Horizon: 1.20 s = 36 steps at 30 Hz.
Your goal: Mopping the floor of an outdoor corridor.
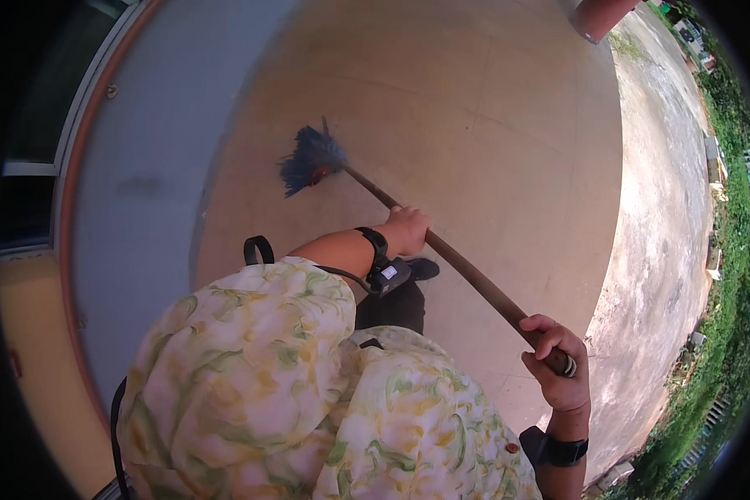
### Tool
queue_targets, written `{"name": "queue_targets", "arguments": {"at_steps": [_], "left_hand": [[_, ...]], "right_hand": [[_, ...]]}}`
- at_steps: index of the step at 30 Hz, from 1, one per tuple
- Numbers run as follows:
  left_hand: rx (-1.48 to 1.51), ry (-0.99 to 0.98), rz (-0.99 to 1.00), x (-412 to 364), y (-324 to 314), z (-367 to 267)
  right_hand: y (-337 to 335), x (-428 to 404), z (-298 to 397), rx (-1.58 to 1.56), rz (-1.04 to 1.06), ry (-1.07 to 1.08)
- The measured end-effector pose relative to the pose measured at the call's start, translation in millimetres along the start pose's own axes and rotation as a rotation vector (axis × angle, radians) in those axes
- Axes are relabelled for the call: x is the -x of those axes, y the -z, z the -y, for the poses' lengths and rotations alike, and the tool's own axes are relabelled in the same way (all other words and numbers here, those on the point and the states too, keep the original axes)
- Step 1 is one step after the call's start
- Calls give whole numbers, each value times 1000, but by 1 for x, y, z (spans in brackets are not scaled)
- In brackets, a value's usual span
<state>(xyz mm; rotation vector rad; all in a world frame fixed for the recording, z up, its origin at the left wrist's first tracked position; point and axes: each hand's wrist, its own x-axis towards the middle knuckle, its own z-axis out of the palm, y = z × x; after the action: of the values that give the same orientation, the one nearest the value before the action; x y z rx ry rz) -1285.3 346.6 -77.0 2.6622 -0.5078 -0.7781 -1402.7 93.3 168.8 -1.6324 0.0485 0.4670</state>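
My left hand point(409, 228) grips the middle of a long brown handle point(475, 275), which looks like wood. Near the handle's top end, my right hand point(562, 365) is wrapped around it with the end poking out past the palm. The handle slants away to the upper left and ends in a blue fringed head point(311, 159) of a mop or broom; blur hides which. A red patch shows among its blue strands. That head is down at the tan floor point(506, 125), left of centre.
A grey-blue band point(156, 137) runs along the left, beside a framed window point(31, 169). At the top right stands a reddish pillar point(600, 19). Beyond the floor's right edge lies sunlit concrete point(650, 219), then green plants point(737, 262). My dark shoe point(424, 269) is below the handle.
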Motion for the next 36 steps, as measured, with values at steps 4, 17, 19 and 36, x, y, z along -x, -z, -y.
{"name": "queue_targets", "arguments": {"at_steps": [4, 17, 19, 36], "left_hand": [[29, -391, 245, 34, -50, -110], [-296, -1143, 685, 188, -175, -302], [-330, -1126, 715, 196, -177, -303], [230, -66, 85, 45, 21, 47]], "right_hand": [[-15, 155, -6, 0, -437, -73], [-194, 383, -17, 167, -1065, -215], [-200, 396, -38, 118, -1191, -58], [-118, 21, -35, -288, -424, 12]]}}
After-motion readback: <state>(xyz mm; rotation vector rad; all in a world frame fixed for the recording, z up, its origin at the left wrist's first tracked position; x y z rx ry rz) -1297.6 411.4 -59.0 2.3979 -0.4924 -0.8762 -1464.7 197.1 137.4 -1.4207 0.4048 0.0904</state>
